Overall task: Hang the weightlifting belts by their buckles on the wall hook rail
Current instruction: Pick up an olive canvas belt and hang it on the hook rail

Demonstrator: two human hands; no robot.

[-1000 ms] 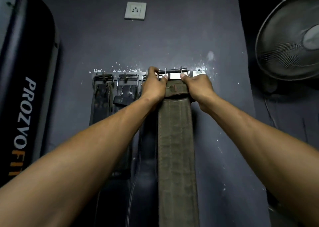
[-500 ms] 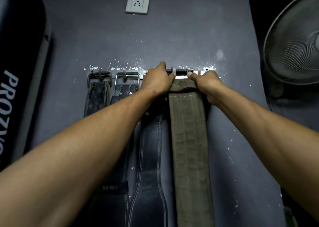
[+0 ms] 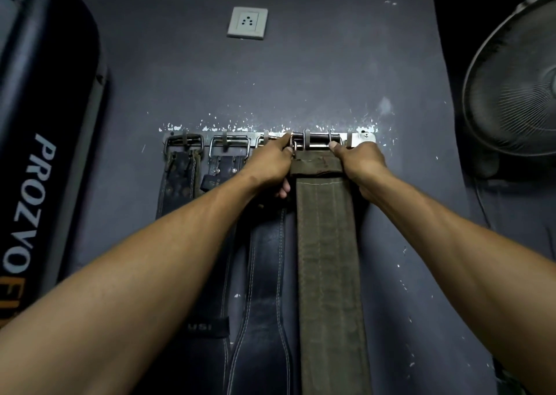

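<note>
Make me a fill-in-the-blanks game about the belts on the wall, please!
1. Both hands, the left hand and the right hand, hold the top of the ____ coloured belt.
2. The white socket is ____ the hook rail on the wall.
3. At the right edge of the picture stands a round ____.
4. Counting the one being held, ____ belts are at the rail.

Missing words: olive green; above; fan; four

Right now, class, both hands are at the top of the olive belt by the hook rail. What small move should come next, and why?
Probably ease both hands off. The olive belt hangs straight, its buckle appears seated over hooks on the rail, yet the left hand and right hand grip its top edge. Letting go gently would test whether it holds.
</note>
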